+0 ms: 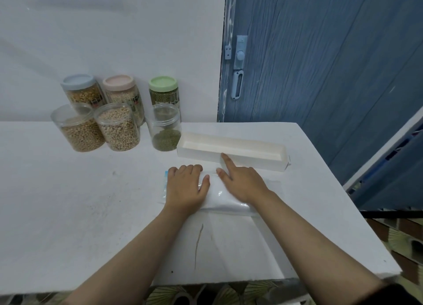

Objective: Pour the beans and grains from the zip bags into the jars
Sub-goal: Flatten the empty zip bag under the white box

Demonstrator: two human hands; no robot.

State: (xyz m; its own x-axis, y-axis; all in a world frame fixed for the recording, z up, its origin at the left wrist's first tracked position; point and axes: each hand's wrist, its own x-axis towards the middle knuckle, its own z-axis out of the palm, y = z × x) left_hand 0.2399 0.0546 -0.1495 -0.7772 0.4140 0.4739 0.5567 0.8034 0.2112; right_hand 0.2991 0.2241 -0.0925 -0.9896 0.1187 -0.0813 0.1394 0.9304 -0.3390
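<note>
Hands flat, fingers spread: left hand (186,186) and right hand (240,181) press an empty zip bag (219,197) on the table (68,201), gripping nothing. Tray (231,153) just behind. Open jars (117,127) far left, part-filled.

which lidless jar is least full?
The clear plastic lidless jar of green beans, rightmost in the front row beside the white tray; only its bottom is filled.

Glossy clear plastic zip bag (225,198) on matt white table (80,201).
</note>
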